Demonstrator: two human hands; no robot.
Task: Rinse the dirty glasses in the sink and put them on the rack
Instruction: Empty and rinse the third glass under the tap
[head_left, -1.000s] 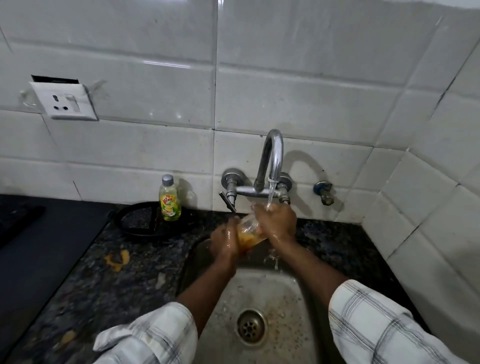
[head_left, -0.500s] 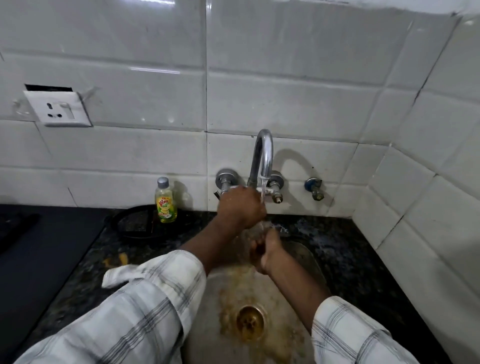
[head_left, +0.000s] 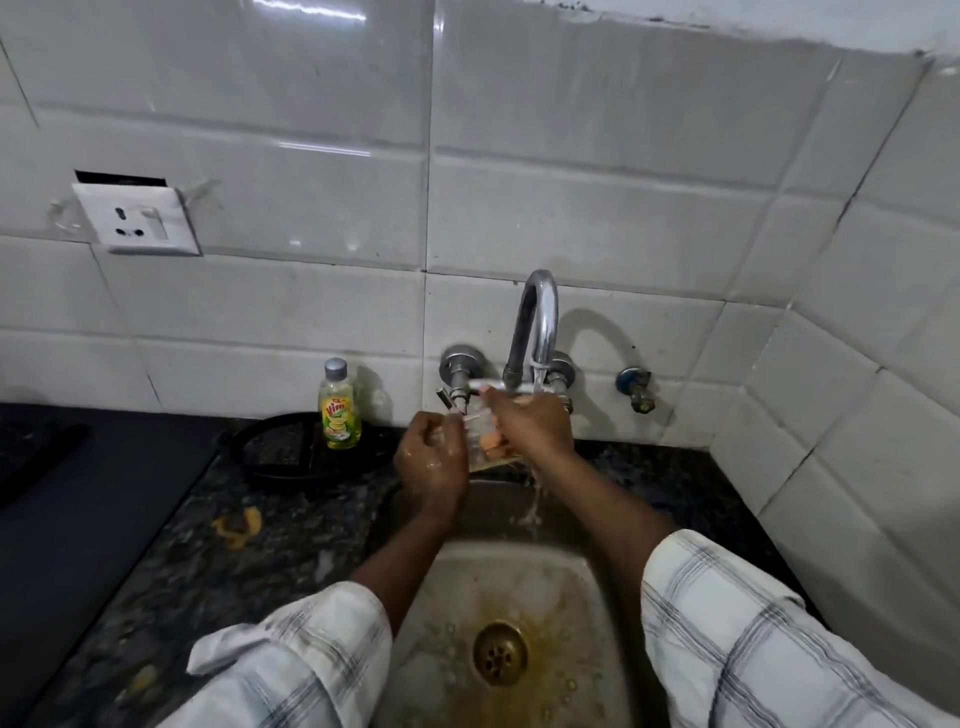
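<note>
I see the glass (head_left: 485, 446) between both sets of fingers, above the sink (head_left: 550, 587). My left hand (head_left: 431, 462) curls round its left side and my right hand (head_left: 532, 428) clamps its right side. The faucet (head_left: 537, 322) runs just above the right fingers.

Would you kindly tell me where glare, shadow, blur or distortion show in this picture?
In the head view, glare streaks the upper wall tiles; the tap casts a curved shadow rightward on them; the left hand, right hand and glass look slightly motion-smeared; grout lines bow from wide-angle distortion.
</note>
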